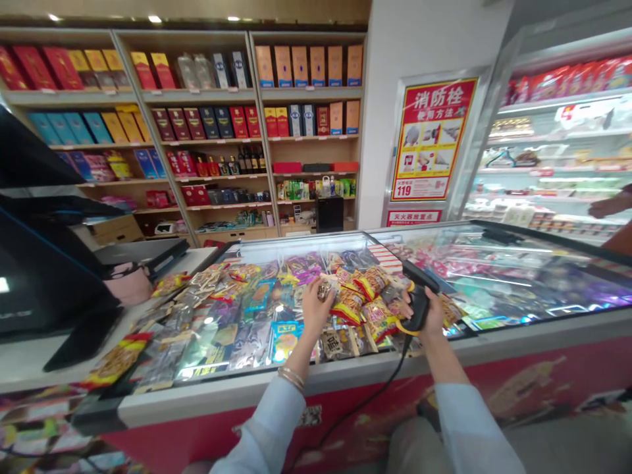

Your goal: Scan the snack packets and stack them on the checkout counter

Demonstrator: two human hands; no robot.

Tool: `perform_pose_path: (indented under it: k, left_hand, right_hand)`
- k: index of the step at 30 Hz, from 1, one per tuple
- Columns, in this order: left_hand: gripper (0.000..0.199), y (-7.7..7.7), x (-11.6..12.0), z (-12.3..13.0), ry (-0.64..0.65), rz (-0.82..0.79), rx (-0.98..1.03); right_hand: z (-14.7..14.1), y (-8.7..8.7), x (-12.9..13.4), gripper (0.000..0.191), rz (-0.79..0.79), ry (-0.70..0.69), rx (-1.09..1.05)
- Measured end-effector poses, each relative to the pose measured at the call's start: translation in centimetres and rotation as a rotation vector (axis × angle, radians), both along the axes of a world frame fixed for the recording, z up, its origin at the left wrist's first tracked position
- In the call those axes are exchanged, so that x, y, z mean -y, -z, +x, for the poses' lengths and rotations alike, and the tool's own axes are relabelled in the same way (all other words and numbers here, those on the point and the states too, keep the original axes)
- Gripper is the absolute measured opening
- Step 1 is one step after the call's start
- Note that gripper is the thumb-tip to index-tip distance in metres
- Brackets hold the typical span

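Observation:
My right hand [434, 317] is wrapped round a black barcode scanner [419, 304] with a yellow edge; its cord hangs over the freezer's front. To the left, my left hand [315, 306] is closed on a small snack packet [326, 288], largely covered by the fingers. Both hands are above the glass-topped chest freezer [207, 388]. Between them, red and yellow snack bags [348, 305] lie in a heap on the glass. Clear packets with dark labels [336, 343] lie along the near edge below my left hand.
More snack packets [207, 280] are spread at the freezer's left end. A counter at left carries a black monitor [44, 263] and a pink container [129, 284]. Boxed goods fill the back shelves [197, 99]. At far right, another person's hand [612, 204] shows near a lit refrigerated shelf [553, 171].

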State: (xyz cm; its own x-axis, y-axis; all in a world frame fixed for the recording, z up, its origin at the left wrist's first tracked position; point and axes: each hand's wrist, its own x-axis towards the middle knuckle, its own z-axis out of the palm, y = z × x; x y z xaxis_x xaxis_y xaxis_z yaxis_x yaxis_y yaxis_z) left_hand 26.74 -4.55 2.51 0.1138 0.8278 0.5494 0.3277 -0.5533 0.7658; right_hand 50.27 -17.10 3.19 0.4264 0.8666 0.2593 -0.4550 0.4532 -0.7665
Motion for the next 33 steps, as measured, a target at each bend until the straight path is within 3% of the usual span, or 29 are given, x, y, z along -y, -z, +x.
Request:
perform_pose_path:
  k: [3,8,14,20,28,33]
  left_hand:
    - [0.039,-0.5,-0.7,1.6,0.002,0.033,-0.153]
    - [0.031,-0.7,-1.3,2.9,0.042,-0.061,-0.401]
    - [0.038,0.4,-1.7,2.0,-0.032,0.027,-0.14]
    - [0.044,0.6,-2.2,1.4,-0.078,-0.104,-0.055]
    - [0.036,0.3,-1.9,1.5,-0.112,-0.178,-0.202]
    - [0.047,0.1,-1.9,1.3,-0.178,-0.255,-0.253]
  right_hand:
    - [1.9,1.1,0.3,0.031,-0.011,0.017,0.004]
    - [3.1,3.0,0.1,0.031,-0.015,0.042,0.0]
    - [2.8,3.5,0.2,0.031,-0.069,0.015,-0.062]
    - [2.4,3.2,0.4,0.031,-0.095,0.015,-0.089]
    - [2.4,3.2,0.3,0.031,-0.078,0.029,-0.077]
    - [2.2,2.9,0.2,0.03,-0.105,0.026,-0.099]
